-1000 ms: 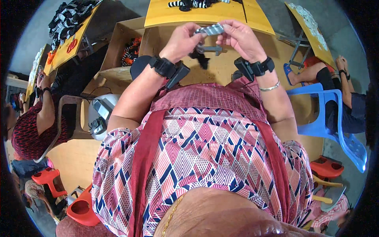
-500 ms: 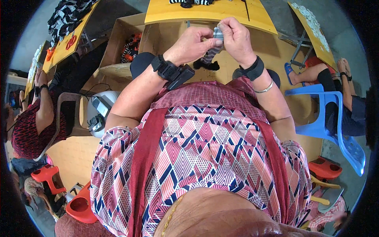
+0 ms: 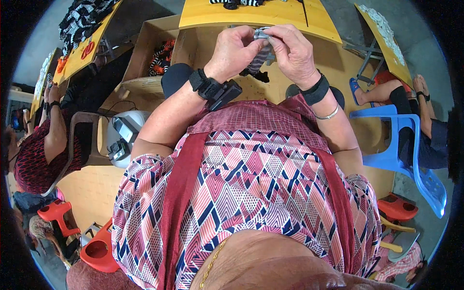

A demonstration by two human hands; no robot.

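Observation:
Between my two hands hangs a small grey-and-black striped sock (image 3: 259, 59), its dark end lowest. My left hand (image 3: 233, 52) pinches the pale cuff at the top with thumb and fingertips. On the other side of the cuff, my right hand (image 3: 293, 54) is closed in a pinch too. Both hands are raised in front of the table, over the brown floor. A black strap circles each wrist, and a small black box sits at the left one.
A yellow table (image 3: 270, 14) with striped socks on its far part stands ahead. An open cardboard box (image 3: 140, 63) with orange and striped pieces is at the left. A grey chair (image 3: 87, 140) and a blue chair (image 3: 420, 174) flank me, with people seated at side tables.
The cuff has shifted slightly left and up, with both hands still on it. The sock hangs at a different slant, and more of its length is now behind my left fingers.

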